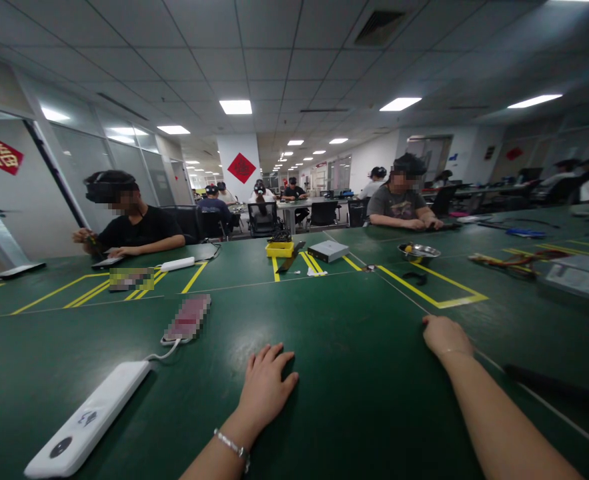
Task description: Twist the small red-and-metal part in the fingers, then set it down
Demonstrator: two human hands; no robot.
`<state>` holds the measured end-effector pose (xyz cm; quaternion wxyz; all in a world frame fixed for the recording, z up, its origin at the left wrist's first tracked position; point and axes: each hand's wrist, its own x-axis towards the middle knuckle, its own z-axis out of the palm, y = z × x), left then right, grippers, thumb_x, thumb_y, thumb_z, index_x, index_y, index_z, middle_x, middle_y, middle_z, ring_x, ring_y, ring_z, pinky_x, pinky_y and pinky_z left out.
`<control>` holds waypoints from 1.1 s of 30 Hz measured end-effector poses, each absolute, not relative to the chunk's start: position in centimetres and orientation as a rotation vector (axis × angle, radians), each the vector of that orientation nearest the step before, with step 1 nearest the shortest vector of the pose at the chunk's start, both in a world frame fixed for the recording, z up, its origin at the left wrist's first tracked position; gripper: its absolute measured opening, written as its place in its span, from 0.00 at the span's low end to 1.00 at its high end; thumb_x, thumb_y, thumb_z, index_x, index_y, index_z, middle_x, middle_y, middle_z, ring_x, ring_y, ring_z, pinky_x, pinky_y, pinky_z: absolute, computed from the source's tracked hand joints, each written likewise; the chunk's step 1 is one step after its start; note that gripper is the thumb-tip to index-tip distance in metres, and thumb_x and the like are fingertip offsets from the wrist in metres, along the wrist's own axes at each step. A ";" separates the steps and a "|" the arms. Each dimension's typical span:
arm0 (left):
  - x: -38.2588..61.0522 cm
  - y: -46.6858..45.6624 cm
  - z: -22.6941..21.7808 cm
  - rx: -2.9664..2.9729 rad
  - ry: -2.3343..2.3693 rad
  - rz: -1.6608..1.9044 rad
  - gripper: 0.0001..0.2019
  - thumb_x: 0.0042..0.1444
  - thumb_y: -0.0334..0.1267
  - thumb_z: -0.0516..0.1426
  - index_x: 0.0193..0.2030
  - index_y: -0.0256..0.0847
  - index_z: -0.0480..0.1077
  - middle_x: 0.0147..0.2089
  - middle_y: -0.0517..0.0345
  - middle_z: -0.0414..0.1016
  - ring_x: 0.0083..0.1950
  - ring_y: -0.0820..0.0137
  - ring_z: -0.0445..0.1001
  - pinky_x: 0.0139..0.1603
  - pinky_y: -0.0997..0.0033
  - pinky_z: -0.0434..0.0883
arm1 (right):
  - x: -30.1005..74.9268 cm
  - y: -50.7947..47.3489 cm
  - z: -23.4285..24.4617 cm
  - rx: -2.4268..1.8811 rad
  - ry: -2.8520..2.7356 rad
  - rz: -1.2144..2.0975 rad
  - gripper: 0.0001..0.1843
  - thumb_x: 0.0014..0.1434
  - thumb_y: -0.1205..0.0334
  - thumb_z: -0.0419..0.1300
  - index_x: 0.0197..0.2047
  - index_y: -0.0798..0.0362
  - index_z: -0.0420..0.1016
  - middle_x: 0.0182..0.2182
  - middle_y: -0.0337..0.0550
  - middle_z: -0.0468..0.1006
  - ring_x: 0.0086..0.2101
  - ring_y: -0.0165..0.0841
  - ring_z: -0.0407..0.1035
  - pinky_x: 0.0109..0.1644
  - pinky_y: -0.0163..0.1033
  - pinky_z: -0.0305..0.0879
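Observation:
My left hand [269, 383] lies palm down on the green table [344, 400], its fingers apart and nothing in it. A bracelet [231, 450] circles that wrist. Farther right, my right hand [447, 335] rests by a seam in the tabletop with its fingers curled under. No object shows in it, though the fingertips are mostly hidden. To the left of my left hand lies a phone [188, 319] with a blurred screen. A white cable [165, 353] joins it to a long white power bank [89, 420].
Ahead stand a yellow tray [279, 249], a grey metal box [328, 251] and a metal bowl [419, 252]. A metal unit with wires [581, 277] lies right. Beside my right forearm is a dark long object [554, 387]. Two people sit opposite, at left [134, 227] and right [399, 200].

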<state>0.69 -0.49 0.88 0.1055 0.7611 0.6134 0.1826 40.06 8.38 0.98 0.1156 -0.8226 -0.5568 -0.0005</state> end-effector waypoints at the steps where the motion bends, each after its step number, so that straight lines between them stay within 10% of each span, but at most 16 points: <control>1: 0.7 -0.5 1.0 2.237 1.813 0.524 0.19 0.50 0.47 0.48 0.51 0.53 0.62 0.58 0.59 0.58 0.61 0.58 0.50 0.58 0.47 0.45 | 40.0 8.4 1.1 -2.414 -1.608 0.023 0.21 0.50 0.67 0.44 0.44 0.53 0.71 0.42 0.54 0.71 0.41 0.44 0.65 0.41 0.46 0.61; 33: 0.8 -0.4 0.9 2.201 1.804 0.510 0.20 0.50 0.47 0.49 0.51 0.52 0.62 0.59 0.59 0.58 0.61 0.58 0.49 0.58 0.49 0.43 | 39.7 8.4 1.0 -2.363 -1.403 0.019 0.21 0.56 0.60 0.39 0.47 0.56 0.65 0.44 0.55 0.69 0.42 0.45 0.64 0.41 0.47 0.61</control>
